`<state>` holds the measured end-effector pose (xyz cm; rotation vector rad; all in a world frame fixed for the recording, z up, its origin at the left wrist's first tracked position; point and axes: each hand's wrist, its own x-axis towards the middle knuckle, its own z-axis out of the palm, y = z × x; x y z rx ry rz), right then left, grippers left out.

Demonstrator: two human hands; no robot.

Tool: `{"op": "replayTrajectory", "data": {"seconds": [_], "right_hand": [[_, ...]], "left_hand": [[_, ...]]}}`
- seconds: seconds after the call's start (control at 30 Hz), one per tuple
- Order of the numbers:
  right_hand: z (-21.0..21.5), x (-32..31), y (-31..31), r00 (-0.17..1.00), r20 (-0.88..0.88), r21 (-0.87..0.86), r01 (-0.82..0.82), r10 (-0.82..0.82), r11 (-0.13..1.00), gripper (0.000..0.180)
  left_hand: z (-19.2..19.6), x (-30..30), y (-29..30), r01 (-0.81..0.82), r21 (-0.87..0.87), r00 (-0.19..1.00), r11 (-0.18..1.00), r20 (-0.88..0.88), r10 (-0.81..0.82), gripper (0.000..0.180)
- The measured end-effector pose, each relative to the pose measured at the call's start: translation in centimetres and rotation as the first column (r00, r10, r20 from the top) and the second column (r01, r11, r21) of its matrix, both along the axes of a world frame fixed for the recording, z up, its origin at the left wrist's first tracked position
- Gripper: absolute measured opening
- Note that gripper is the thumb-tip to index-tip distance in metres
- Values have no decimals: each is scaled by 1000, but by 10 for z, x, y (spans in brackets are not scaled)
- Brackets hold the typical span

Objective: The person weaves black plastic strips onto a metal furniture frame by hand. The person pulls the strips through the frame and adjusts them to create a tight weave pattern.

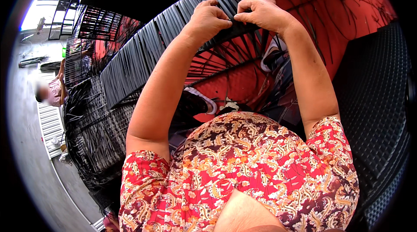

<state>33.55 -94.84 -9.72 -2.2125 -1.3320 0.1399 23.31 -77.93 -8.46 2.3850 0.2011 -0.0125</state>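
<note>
A long panel wrapped in dark grey flat strips (160, 32) runs diagonally across the upper middle, from lower left to upper right. Over its near edge, my left hand (208, 19) is closed, thumb and forefinger pinched together; what lies between them is too small to make out. Close beside it, my right hand (263, 10) rests at the panel's upper right end with bent fingers apart, the fingertips against the strips. Below both hands, loose dark strips (234, 52) fan out from the panel's underside.
Red ground (221, 84) shows beneath, with shoes (204, 99) on it. A black woven piece (373, 102) stands at right. Dark woven wicker (100, 132) lies at left, with open black frames (102, 21) beyond. Another person (54, 91) is at far left.
</note>
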Motion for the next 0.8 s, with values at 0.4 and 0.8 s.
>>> {"op": "replayTrajectory", "data": {"seconds": [0.4, 0.8], "right_hand": [[2, -19, 20, 951, -138, 297, -226, 276, 928, 27], [-13, -9, 10, 288, -791, 604, 220, 540, 766, 26]], "left_hand": [[50, -38, 14, -28, -368, 999, 930, -44, 13, 18], [-3, -39, 29, -363, -72, 931, 929, 7, 364, 26]]}}
